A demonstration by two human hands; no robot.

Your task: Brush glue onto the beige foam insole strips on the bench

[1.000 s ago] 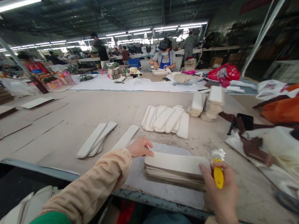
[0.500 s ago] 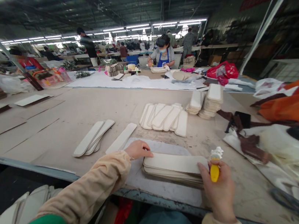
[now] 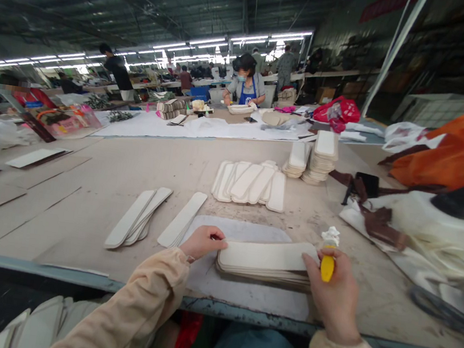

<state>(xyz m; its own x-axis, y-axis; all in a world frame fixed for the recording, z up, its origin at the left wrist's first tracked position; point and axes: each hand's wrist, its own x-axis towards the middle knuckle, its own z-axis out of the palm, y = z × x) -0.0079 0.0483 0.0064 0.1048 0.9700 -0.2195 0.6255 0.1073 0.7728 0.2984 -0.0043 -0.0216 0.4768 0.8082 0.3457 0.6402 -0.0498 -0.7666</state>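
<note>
In front of me lies a stack of long pale strips with rounded ends (image 3: 263, 273), set on a whitish sheet (image 3: 236, 295). My left hand (image 3: 204, 242) has thumb and finger closed at the left end of the top strip (image 3: 264, 253). My right hand (image 3: 334, 292) is closed round a yellow-handled tool (image 3: 326, 267) whose white, lumpy head points up. Its thumb and a fingertip also touch the strip's right end, which sits a bit higher than the layers below.
Fanned strips (image 3: 133, 218) and a smaller group (image 3: 182, 219) lie left. Beyond are a spread pile (image 3: 252, 182) and tall stacks (image 3: 320, 157). A white container (image 3: 437, 220), scissors (image 3: 438, 306) and orange bag (image 3: 446, 152) are right. A person (image 3: 246, 87) works opposite.
The whole view has shifted slightly, so most things appear a little further left. Both hands stay at the two ends of the top strip, and the yellow-handled tool remains in my right hand.
</note>
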